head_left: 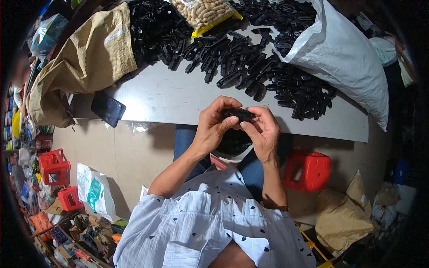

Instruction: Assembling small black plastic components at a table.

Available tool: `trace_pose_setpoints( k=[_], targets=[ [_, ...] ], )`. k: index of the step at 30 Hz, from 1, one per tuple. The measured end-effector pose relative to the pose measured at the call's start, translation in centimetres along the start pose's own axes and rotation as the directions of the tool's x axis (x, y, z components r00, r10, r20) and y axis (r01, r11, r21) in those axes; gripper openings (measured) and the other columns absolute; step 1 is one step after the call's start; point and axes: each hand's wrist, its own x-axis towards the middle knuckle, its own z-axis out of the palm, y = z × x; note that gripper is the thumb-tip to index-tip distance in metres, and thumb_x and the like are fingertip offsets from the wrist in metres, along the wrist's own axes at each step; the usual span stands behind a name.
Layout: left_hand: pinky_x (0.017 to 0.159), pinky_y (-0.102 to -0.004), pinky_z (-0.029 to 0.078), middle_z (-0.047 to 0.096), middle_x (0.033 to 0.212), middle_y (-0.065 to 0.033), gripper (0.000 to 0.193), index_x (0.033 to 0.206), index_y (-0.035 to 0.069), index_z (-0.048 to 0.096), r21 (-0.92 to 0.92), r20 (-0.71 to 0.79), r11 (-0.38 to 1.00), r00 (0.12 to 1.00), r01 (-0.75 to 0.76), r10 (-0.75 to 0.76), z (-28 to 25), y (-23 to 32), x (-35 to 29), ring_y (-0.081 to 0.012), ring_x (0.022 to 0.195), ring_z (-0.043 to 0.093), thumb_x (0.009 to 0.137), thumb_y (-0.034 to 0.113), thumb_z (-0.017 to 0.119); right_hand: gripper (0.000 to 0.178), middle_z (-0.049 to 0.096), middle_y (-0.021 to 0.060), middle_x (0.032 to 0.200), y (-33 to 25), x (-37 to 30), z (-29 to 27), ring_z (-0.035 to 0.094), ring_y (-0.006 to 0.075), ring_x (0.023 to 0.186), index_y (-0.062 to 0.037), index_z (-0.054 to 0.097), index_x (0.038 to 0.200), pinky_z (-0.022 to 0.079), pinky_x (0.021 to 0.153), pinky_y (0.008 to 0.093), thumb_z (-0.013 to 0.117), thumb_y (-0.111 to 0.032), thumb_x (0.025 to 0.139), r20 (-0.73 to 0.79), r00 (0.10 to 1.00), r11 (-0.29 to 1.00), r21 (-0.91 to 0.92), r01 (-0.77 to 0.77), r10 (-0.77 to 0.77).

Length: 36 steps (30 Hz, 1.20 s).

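A small black plastic part (238,114) is pinched between both my hands, just over the near edge of the white table (156,96). My left hand (215,124) grips its left end, thumb on top. At its right end, the thumb and fingers of my right hand (263,132) are closed on it. The part's exact kind cannot be made out. Beyond my hands, a large heap of similar black plastic parts (232,67) covers the far side of the table. Below them, between my knees, stands a pale bucket (244,156) with dark pieces inside.
A white woven sack (344,53) lies at the right, its mouth toward the heap. On the left are a brown sack (89,62) and a dark phone (108,109) at the table edge. A bag of peanuts (203,13) rests on the heap. A red stool (308,170) stands right.
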Motion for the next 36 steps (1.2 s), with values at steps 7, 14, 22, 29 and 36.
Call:
trace_pose_setpoints(
  k=[7, 14, 22, 29, 36],
  targets=[
    [0.059, -0.0194, 0.044, 0.059, 0.086, -0.0022, 0.025, 0.108, 0.002, 0.053, 0.134, -0.049, 0.990, 0.998, -0.043, 0.050, -0.5, -0.5, -0.9, -0.0058, 0.066, 0.051, 0.088, 0.009, 0.067, 0.027, 0.060, 0.0080, 0.086, 0.2, -1.1, 0.6, 0.063, 0.0172, 0.070, -0.0007, 0.059, 0.100, 0.052, 0.064, 0.0283, 0.074, -0.010, 0.080, 0.023, 0.998, 0.998, -0.045, -0.050, 0.051],
    [0.059, -0.0219, 0.044, 0.058, 0.087, -0.0048, 0.027, 0.112, 0.002, 0.052, 0.340, -0.011, 0.940, 0.999, -0.031, 0.037, -1.1, -0.4, -1.7, -0.0080, 0.065, 0.050, 0.090, 0.011, 0.065, 0.025, 0.061, 0.0075, 0.083, 0.7, -2.0, 0.9, 0.062, 0.0174, 0.066, -0.0023, 0.058, 0.094, 0.051, 0.059, 0.0287, 0.076, -0.007, 0.077, 0.004, 0.994, 0.994, -0.039, -0.105, 0.105],
    [0.083, -0.0364, 0.042, 0.054, 0.105, -0.0149, 0.037, 0.111, 0.002, 0.056, 0.913, 0.138, 0.327, 0.940, -0.243, 0.311, -2.6, 1.7, 3.8, -0.0304, 0.095, 0.052, 0.082, 0.022, 0.068, 0.026, 0.056, 0.0142, 0.081, 2.2, -4.3, 0.4, 0.061, 0.0317, 0.071, 0.0002, 0.055, 0.092, 0.051, 0.062, 0.0369, 0.073, 0.001, 0.073, 0.274, 0.943, 0.811, -0.499, 0.307, -0.188],
    [0.075, -0.0430, 0.041, 0.051, 0.092, -0.0144, 0.036, 0.101, 0.003, 0.056, 0.969, 0.236, -0.019, 0.896, -0.247, 0.377, -3.7, -1.0, 8.3, -0.0332, 0.087, 0.048, 0.069, 0.003, 0.071, 0.028, 0.054, 0.0136, 0.091, 1.0, -0.8, -4.7, 0.060, 0.0314, 0.080, 0.0018, 0.060, 0.101, 0.049, 0.069, 0.0397, 0.068, 0.003, 0.074, 0.050, 0.935, 0.553, -0.795, 0.249, -0.350],
    [0.076, -0.0344, 0.046, 0.055, 0.101, -0.0120, 0.022, 0.100, 0.001, 0.059, 0.906, 0.129, 0.311, 0.888, -0.287, 0.442, -3.6, -1.0, 6.6, -0.0293, 0.094, 0.057, 0.080, 0.003, 0.066, 0.006, 0.051, 0.0123, 0.094, 1.1, 3.9, -7.5, 0.057, 0.0303, 0.082, 0.0001, 0.053, 0.082, 0.048, 0.061, 0.0389, 0.054, 0.005, 0.079, 0.158, 0.944, 0.235, -0.944, 0.231, -0.291]
  ],
)
